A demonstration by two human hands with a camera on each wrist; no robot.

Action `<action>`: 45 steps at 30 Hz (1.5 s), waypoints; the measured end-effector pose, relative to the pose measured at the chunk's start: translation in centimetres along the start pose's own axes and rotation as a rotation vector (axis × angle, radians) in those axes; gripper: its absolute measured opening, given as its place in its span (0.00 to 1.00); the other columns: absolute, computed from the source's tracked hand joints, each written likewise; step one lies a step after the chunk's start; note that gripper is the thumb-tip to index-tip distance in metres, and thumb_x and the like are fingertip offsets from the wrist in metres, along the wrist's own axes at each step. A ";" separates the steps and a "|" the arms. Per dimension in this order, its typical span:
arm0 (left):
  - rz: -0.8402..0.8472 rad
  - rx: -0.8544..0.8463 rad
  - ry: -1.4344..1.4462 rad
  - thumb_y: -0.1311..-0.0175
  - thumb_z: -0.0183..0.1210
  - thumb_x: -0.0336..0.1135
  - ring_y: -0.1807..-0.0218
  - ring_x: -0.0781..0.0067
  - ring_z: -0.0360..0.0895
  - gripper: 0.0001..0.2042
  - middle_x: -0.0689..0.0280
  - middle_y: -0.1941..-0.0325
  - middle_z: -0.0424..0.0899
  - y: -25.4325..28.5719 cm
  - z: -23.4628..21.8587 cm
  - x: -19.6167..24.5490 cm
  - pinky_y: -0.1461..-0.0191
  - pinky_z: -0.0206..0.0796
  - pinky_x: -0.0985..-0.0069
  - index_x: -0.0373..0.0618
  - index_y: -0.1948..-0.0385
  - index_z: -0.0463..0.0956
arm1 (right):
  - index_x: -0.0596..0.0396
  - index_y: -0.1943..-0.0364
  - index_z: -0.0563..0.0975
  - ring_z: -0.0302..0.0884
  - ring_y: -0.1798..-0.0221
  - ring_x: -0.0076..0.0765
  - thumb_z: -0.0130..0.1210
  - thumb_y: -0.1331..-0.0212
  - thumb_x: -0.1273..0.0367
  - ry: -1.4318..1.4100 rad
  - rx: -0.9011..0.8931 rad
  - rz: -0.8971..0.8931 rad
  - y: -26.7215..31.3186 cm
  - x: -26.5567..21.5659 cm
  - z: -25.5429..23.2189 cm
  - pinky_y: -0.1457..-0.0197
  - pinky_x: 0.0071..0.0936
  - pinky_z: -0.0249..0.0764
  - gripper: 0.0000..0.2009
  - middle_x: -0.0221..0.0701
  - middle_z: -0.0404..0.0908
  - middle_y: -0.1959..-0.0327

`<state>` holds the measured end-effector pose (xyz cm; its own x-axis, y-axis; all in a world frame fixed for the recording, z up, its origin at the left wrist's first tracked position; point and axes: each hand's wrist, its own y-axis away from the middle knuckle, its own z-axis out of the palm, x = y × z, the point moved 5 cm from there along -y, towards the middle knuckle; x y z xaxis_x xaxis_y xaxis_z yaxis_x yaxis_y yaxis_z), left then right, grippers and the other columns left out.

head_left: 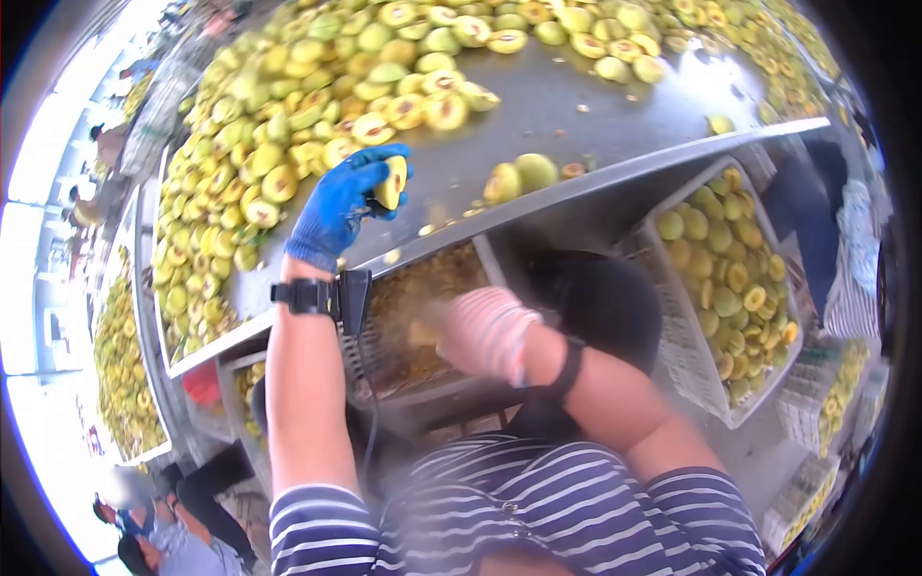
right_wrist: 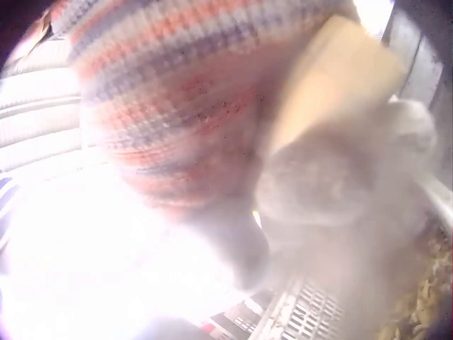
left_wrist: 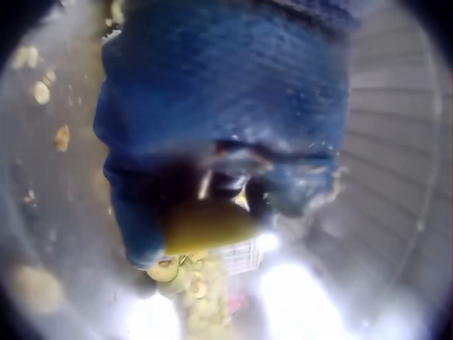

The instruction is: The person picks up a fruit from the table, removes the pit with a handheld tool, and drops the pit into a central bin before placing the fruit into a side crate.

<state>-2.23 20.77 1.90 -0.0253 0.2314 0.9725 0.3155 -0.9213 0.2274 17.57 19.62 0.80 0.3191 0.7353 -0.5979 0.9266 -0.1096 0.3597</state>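
In a blue glove, the left hand (head_left: 351, 200) grips a halved yellow-green fruit (head_left: 391, 182) above the metal table's near edge; the left wrist view shows the fruit piece (left_wrist: 211, 227) under the gloved fingers (left_wrist: 138, 234). The right hand (head_left: 488, 334), in a striped knit glove, is blurred over a crate of small scraps (head_left: 432, 278). In the right wrist view its fingers curl round a pale tan, wooden-looking handle (right_wrist: 340, 78); the tool's far end is too blurred to make out. A whole fruit (head_left: 536, 172) and a cut one (head_left: 502, 183) lie near the table edge.
Piles of cut fruit (head_left: 279, 125) cover the back and left of the metal table (head_left: 595, 115). At the right stands a white crate (head_left: 732, 419) of fruit, beside a dark round object (head_left: 600, 307). Other people (head_left: 182, 538) are at the lower left.
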 end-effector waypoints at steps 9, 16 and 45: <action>0.529 0.379 -0.317 0.34 0.57 0.31 0.56 0.68 0.84 0.15 0.58 0.52 0.85 14.1 -0.8 0.8 0.57 0.78 0.76 0.37 0.47 0.75 | 0.55 0.54 0.73 0.80 0.61 0.59 0.58 0.43 0.62 -0.283 0.557 -0.097 -3.8 -3.5 -0.4 0.58 0.48 0.75 0.16 0.47 0.82 0.68; 0.536 0.419 -0.360 0.36 0.56 0.25 0.54 0.68 0.84 0.10 0.59 0.56 0.87 14.5 -2.6 -1.8 0.52 0.77 0.70 0.39 0.54 0.78 | 0.56 0.55 0.75 0.80 0.59 0.58 0.58 0.46 0.66 -0.176 0.344 0.021 -6.1 -5.2 0.5 0.58 0.47 0.76 0.15 0.47 0.83 0.67; 0.266 0.167 0.323 0.24 0.43 0.51 0.70 0.60 0.83 0.27 0.54 0.71 0.85 9.9 0.3 -1.9 0.57 0.76 0.65 0.34 0.71 0.81 | 0.54 0.65 0.80 0.74 0.74 0.23 0.63 0.48 0.65 -1.045 -0.289 0.085 -4.9 -3.6 3.3 0.69 0.24 0.70 0.10 0.27 0.78 0.76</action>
<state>1.25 11.34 2.25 -0.2089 -0.1403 0.9678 0.4993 -0.8662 -0.0178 12.58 15.28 -1.18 0.5183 -0.2146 -0.8278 0.8552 0.1292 0.5020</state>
